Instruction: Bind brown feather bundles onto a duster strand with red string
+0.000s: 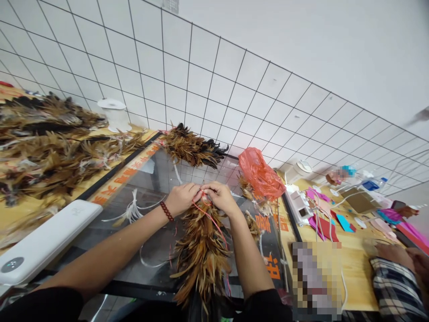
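A bundle of brown and black feathers hangs from between my two hands over the dark glass table top. My left hand, with a bead bracelet on the wrist, is closed on the top of the bundle. Right beside it, my right hand pinches the same spot, fingers pressed together. A thin red string runs from my fingers down across the feathers.
More feather bundles lie at the far left and behind my hands. A white spool, a white power bank and an orange plastic bag are nearby. Another person's plaid sleeve rests at the right.
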`<control>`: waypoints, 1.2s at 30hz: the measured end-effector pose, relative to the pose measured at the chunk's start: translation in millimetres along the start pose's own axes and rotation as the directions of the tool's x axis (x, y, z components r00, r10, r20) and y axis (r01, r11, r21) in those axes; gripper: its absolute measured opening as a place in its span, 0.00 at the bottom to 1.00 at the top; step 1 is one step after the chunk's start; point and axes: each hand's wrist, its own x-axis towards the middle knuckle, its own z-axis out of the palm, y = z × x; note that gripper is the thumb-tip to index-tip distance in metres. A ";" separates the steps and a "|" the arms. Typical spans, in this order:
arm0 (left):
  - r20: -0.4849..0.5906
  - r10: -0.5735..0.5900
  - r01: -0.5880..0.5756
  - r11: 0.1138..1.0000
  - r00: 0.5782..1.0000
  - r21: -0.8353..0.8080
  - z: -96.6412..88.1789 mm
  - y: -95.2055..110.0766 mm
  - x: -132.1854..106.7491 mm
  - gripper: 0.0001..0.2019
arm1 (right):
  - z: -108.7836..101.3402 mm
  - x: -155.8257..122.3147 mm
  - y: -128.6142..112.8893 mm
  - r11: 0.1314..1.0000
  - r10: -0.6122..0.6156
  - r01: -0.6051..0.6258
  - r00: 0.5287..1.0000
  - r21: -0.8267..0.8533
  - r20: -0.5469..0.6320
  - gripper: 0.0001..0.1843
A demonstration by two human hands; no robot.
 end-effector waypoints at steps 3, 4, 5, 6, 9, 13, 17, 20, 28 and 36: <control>0.020 0.053 -0.054 0.998 0.998 0.028 -1.3 0.6 0.3 0.16 | 2.1 -2.5 -4.8 0.995 -0.074 0.072 0.997 -0.068 -0.032 0.13; 0.024 0.068 -0.069 0.997 0.997 0.044 -1.3 0.2 0.0 0.16 | 3.9 -2.9 -5.6 0.996 -0.065 0.061 0.997 -0.061 -0.050 0.12; 0.030 0.081 -0.083 0.995 0.996 0.060 -1.1 -0.3 -0.3 0.16 | 6.0 -2.9 -6.0 1.000 -0.024 0.022 0.997 -0.023 -0.073 0.11; 0.038 0.094 -0.097 0.993 0.995 0.071 -0.9 -0.6 -0.6 0.16 | 8.3 -2.5 -6.0 0.998 0.047 -0.042 0.995 0.054 -0.090 0.11; 0.045 0.134 -0.137 0.987 0.990 0.081 -1.6 0.8 -1.5 0.15 | 12.4 0.6 -5.4 0.874 0.295 -0.259 0.955 0.410 -0.025 0.16; -0.002 0.163 -0.163 0.984 0.987 0.078 -4.1 6.2 -2.2 0.15 | 2.5 3.7 -6.1 0.583 0.425 -0.421 0.887 0.695 0.180 0.18; -0.071 0.156 -0.148 0.983 0.985 0.107 -2.2 5.4 -2.7 0.15 | -15.4 1.9 -5.2 0.512 0.410 -0.390 0.894 0.766 0.181 0.19; -0.135 0.200 -0.177 0.971 0.970 0.162 1.2 1.8 -3.3 0.14 | -18.9 -0.9 -2.2 0.748 0.366 -0.310 0.930 0.587 0.025 0.20; -0.071 0.179 -0.171 0.979 0.981 0.106 4.1 -1.8 -4.3 0.15 | -9.4 -2.7 3.5 0.972 0.210 -0.201 0.975 0.123 -0.067 0.12; 0.035 0.134 -0.136 0.986 0.990 0.091 4.7 -4.5 -4.8 0.17 | -13.4 1.2 19.1 0.726 0.501 -0.463 0.863 0.508 0.071 0.06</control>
